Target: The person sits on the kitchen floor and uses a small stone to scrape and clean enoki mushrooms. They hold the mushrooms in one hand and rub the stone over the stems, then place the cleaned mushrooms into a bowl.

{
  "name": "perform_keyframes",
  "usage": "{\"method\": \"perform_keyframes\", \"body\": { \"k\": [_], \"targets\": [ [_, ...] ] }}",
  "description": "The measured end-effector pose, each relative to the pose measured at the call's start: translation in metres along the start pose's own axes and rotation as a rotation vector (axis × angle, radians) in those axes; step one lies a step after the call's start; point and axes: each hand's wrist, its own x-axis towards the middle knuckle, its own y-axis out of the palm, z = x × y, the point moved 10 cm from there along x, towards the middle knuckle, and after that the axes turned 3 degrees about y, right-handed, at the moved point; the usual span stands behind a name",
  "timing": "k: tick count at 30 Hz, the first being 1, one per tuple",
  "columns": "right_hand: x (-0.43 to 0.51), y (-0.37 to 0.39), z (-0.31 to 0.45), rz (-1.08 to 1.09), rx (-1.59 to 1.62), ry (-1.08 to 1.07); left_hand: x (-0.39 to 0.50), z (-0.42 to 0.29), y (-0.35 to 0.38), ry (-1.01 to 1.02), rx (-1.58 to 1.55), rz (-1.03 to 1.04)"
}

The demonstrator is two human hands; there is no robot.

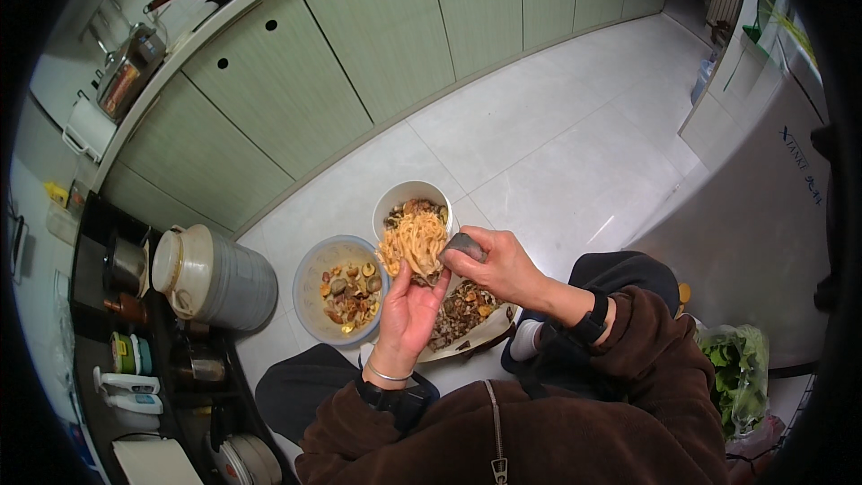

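Note:
My left hand holds a branching clump of yellow-orange coral mushroom from below, its darker base near my fingers. In my right hand a dark grey flat piece is pinched between thumb and fingers, close against the clump's right side. I cannot tell whether it is a blade or a scraper. Behind the clump stands a white bucket with mixed mushrooms in it. To the left, a pale blue-grey plastic basin contains cut mushrooms. Below my wrists, dark mushroom pieces and debris lie on a pale sheet or shallow container, partly covered by my hands.
A large lidded plastic barrel stands left of the basin, beside a black shelf with pots and bottles. Green cabinets run along the far side. A silver refrigerator is at right, with bagged leafy greens near it.

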Motion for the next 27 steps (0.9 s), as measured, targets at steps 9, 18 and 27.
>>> {"method": "perform_keyframes", "body": {
  "k": [9, 18, 27],
  "targets": [
    [0.002, -0.024, 0.011, -0.082, -0.017, -0.063, 0.002, -0.001, -0.013, -0.067, -0.150, -0.025],
    [0.000, 0.001, 0.015, 0.058, 0.058, -0.085, 0.003, 0.000, -0.010, -0.065, -0.115, -0.012],
    [-0.003, 0.000, 0.024, -0.012, -0.012, -0.236, -0.001, 0.004, 0.000, -0.048, -0.050, 0.026]
  ]
}}
